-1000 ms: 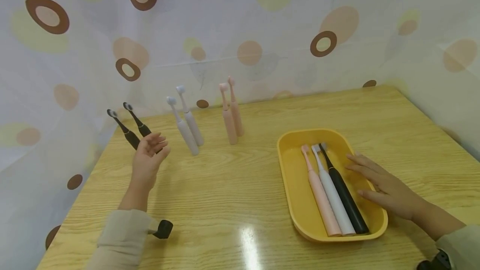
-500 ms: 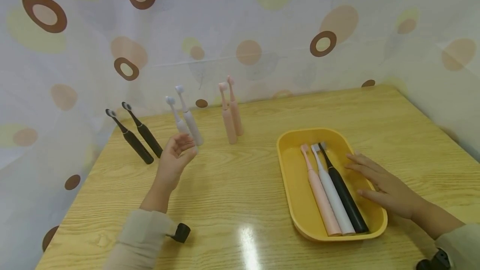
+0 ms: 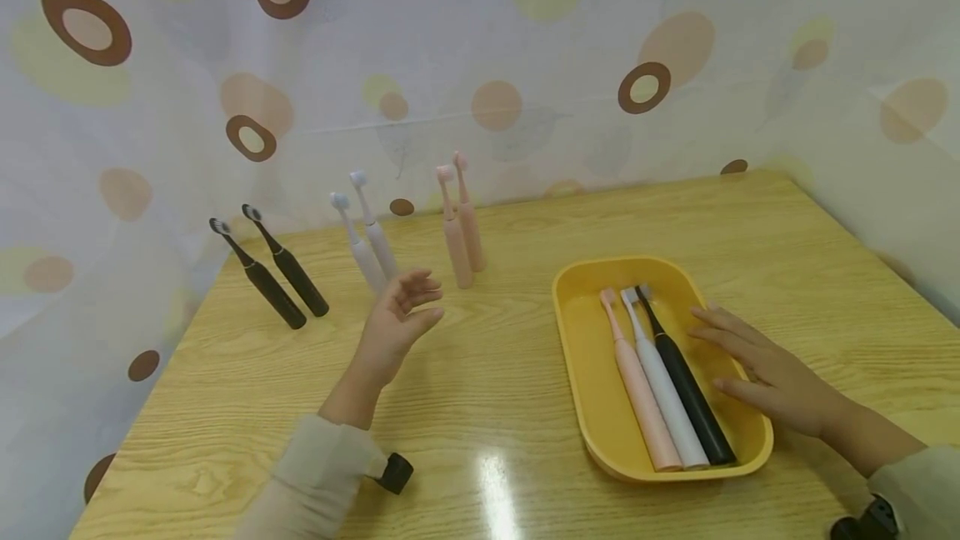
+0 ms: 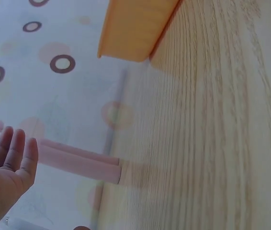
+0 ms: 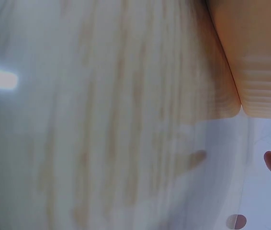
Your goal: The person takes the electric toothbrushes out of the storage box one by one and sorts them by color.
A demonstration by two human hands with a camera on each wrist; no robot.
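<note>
My left hand point(image 3: 399, 325) is over the table just in front of the white electric toothbrushes point(image 3: 367, 265), its fingers loosely curved around nothing. It overlaps the lower ends of that pair in the head view. In the left wrist view the same hand has the pink electric toothbrushes point(image 4: 80, 160) beyond its fingertips. Both pink ones stand upright, a little right of the white pair. My right hand point(image 3: 776, 373) lies with spread fingers at the right rim of the yellow tray point(image 3: 588, 407). Inside lie a pink toothbrush point(image 3: 643, 402), a white toothbrush point(image 3: 670, 398) and a black toothbrush point(image 3: 693, 398), side by side.
Two black electric toothbrushes point(image 3: 288, 290) stand at the left of the wooden table point(image 3: 480, 390). A patterned cloth point(image 3: 435, 48) hangs behind the table and along its sides.
My left hand has moved right, from in front of the black toothbrushes, past the white pair, to the gap before the pink pair. The right hand and the tray have stayed in place.
</note>
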